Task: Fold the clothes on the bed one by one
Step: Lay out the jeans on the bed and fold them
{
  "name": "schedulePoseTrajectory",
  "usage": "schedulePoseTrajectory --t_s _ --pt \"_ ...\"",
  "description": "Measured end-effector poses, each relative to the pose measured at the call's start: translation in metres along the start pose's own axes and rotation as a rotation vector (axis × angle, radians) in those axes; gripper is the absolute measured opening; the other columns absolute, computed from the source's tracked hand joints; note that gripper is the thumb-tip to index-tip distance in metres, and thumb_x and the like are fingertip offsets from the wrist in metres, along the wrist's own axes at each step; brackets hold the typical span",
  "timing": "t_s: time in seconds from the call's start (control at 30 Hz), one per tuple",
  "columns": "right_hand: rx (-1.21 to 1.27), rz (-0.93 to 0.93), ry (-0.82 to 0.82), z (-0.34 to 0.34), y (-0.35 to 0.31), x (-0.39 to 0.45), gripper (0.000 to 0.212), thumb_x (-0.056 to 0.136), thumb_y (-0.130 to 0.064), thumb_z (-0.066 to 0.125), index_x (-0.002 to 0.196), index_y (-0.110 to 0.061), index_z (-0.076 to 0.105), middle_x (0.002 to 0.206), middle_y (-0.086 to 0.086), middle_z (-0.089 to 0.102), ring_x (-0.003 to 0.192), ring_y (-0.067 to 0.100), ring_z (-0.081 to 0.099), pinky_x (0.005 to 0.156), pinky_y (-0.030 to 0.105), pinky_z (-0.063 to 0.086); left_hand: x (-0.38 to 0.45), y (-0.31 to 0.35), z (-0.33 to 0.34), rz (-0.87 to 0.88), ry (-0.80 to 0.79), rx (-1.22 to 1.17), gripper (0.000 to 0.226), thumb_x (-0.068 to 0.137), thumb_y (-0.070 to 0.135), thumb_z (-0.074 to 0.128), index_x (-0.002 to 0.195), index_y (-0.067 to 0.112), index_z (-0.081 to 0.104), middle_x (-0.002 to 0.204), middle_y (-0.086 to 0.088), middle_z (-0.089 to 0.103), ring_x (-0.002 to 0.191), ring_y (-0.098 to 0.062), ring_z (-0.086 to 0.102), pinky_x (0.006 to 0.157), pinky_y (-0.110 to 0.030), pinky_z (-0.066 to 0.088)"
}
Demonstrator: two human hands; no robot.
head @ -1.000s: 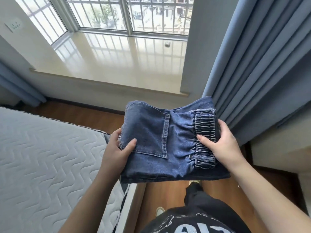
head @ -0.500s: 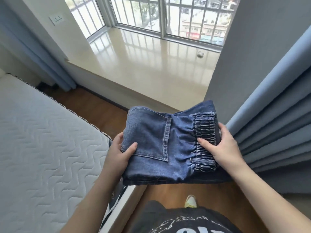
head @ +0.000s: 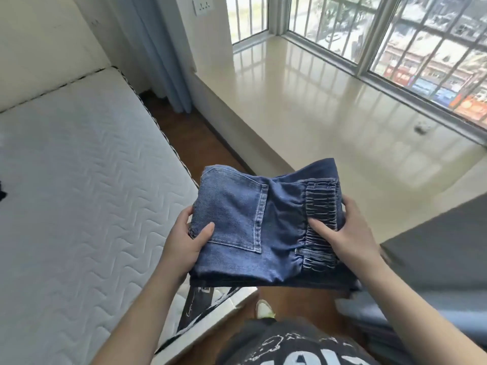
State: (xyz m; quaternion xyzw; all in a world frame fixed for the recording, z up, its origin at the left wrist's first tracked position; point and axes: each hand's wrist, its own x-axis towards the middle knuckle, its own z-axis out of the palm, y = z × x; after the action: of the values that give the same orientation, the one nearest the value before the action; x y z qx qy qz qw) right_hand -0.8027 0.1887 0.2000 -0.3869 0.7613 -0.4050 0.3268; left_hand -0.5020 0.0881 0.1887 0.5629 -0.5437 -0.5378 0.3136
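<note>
A folded pair of dark blue jeans (head: 253,222), back pocket and elastic waistband facing up, is held in the air over the bed's corner and the wooden floor. My left hand (head: 184,241) grips the left edge with its thumb on top. On the right edge, my right hand (head: 345,233) holds the waistband side, thumb pressed on the elastic. The white quilted mattress (head: 79,193) fills the left of the view.
A glossy beige window ledge (head: 329,114) lies ahead, barred windows behind it. Blue curtain (head: 163,56) hangs at the far left corner, more curtain folds (head: 369,320) at lower right. Wooden floor (head: 200,143) runs between bed and ledge. A dark bit of cloth (head: 2,191) shows at the left edge.
The view has swung left, bringing more of the mattress and ledge into sight. Both hands keep the same grip on the folded jeans, held at about the same spot.
</note>
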Motion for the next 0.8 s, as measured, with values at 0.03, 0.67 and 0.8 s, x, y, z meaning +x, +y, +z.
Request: schedulePoseTrajectory --t_s 0.03,0.67,0.8 --pt "-0.006 -0.014 -0.012 0.006 -0.006 0.011 0.064 0.076 -0.037 0.082 0.128 -0.037 0.045 0.110 -0.015 0.068 0.095 0.001 0.066 0.083 0.028 0.051 0.008 0.000 -0.005 -0.009 0.015 -0.012 0.052 0.069 0.046 0.075 0.117 0.042 0.053 0.108 -0.001 0.073 0.098 -0.017 0.071 0.092 -0.046 0.054" --pt "0.017 -0.150 -0.342 0.108 -0.080 0.244 0.060 0.079 -0.026 0.081 0.126 -0.034 0.044 0.108 -0.011 0.067 0.088 -0.007 0.065 0.074 0.014 0.054 0.170 0.000 -0.039 -0.133 0.362 -0.081 0.047 0.088 0.022 0.072 0.130 0.028 0.051 0.113 0.000 0.070 0.100 -0.014 0.069 0.096 -0.044 0.052" --pt "0.040 -0.150 -0.437 0.120 -0.093 0.308 0.061 0.078 -0.028 0.081 0.127 -0.036 0.045 0.107 -0.009 0.069 0.092 0.003 0.069 0.082 0.037 0.058 0.208 0.015 -0.033 -0.177 0.440 -0.104 0.050 0.087 0.024 0.072 0.132 0.025 0.050 0.114 0.000 0.070 0.101 -0.014 0.068 0.094 -0.040 0.053"
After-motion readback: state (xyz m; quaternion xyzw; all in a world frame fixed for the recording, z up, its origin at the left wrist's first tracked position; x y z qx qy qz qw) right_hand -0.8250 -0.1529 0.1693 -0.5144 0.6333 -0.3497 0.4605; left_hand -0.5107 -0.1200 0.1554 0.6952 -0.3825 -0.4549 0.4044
